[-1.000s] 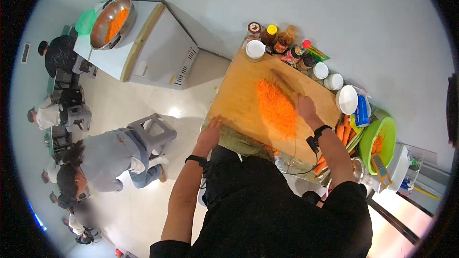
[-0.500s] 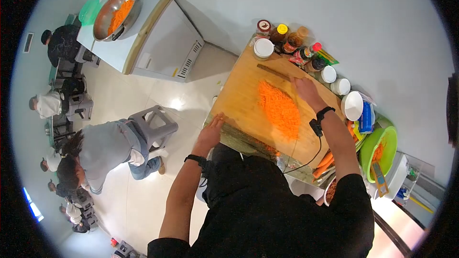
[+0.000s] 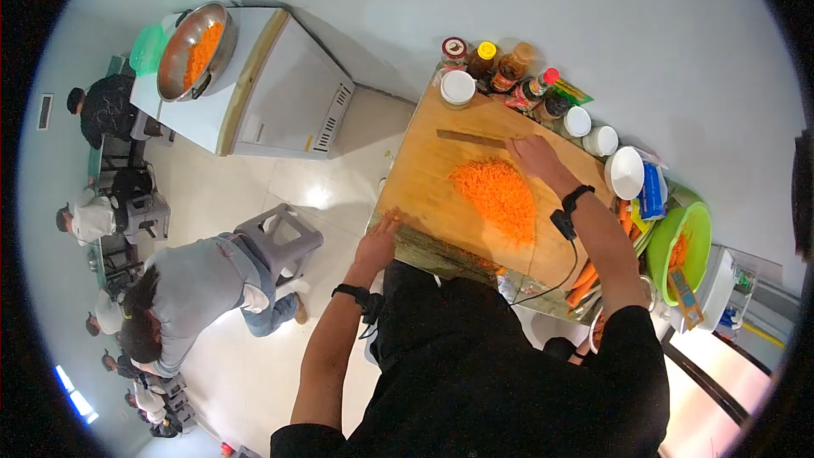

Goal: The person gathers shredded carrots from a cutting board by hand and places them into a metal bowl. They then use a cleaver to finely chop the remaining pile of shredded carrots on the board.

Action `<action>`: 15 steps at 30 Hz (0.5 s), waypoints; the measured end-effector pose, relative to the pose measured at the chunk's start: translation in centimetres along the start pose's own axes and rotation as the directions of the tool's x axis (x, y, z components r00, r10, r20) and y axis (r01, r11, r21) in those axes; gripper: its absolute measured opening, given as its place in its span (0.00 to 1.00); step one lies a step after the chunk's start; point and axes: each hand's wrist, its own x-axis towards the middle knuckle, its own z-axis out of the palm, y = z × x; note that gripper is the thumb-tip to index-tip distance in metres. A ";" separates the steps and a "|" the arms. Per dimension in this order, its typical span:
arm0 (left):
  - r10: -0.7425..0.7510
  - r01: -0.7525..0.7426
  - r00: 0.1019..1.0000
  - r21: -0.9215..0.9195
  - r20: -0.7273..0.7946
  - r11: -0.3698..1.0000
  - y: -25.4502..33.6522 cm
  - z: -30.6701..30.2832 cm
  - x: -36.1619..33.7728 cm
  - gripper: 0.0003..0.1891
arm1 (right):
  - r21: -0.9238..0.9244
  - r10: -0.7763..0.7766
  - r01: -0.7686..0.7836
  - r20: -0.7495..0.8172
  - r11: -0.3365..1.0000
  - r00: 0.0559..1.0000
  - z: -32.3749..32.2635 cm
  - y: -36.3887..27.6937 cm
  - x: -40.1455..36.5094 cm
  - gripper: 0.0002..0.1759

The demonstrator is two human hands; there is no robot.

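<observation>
Gathering shredded carrot point(image 3: 498, 195), apparently — right hand point(image 3: 534, 157) clasps knife point(image 3: 468, 137) beyond it; left hand point(image 3: 379, 237) flat, empty, on board point(image 3: 422, 176) edge; next needs a low sweep.

head cam | we look steeply down from above our own shoulders | fisheye-wide, dark round rim | broad rectangular wooden cutting board point(image 3: 428, 182) near, just below us | pale tiled floor point(image 3: 237, 195) far below, left

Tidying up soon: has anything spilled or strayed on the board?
A few carrot shreds lie at the near edge of the board, apart from the main pile. The knife in the right hand lies flat; nothing else stands out.
</observation>
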 end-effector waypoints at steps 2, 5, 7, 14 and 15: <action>0.046 -0.046 0.998 0.022 -0.038 0.999 -1.0 0.7 0.3 0.27 | -0.018 0.041 -0.040 0.010 0.999 0.999 -0.4 -0.8 2.5 0.18; 0.054 -0.053 0.998 0.024 -0.034 0.998 -1.7 2.2 0.6 0.27 | -0.052 0.073 -0.072 0.021 0.996 0.997 -1.4 -2.0 4.8 0.20; 0.081 -0.077 0.994 0.052 -0.068 0.996 -2.4 3.6 0.8 0.27 | -0.068 0.073 -0.071 0.023 0.995 0.997 0.4 -2.2 4.9 0.21; 0.035 -0.032 0.995 -0.029 0.090 0.999 -1.2 0.6 1.0 0.28 | 0.040 -0.005 -0.005 0.228 0.999 0.974 0.2 -3.0 -1.3 0.25; 0.019 -0.013 0.991 -0.045 0.131 0.999 -1.2 0.0 1.2 0.29 | 0.053 -0.001 -0.008 0.168 0.999 0.986 0.1 -3.0 -2.3 0.27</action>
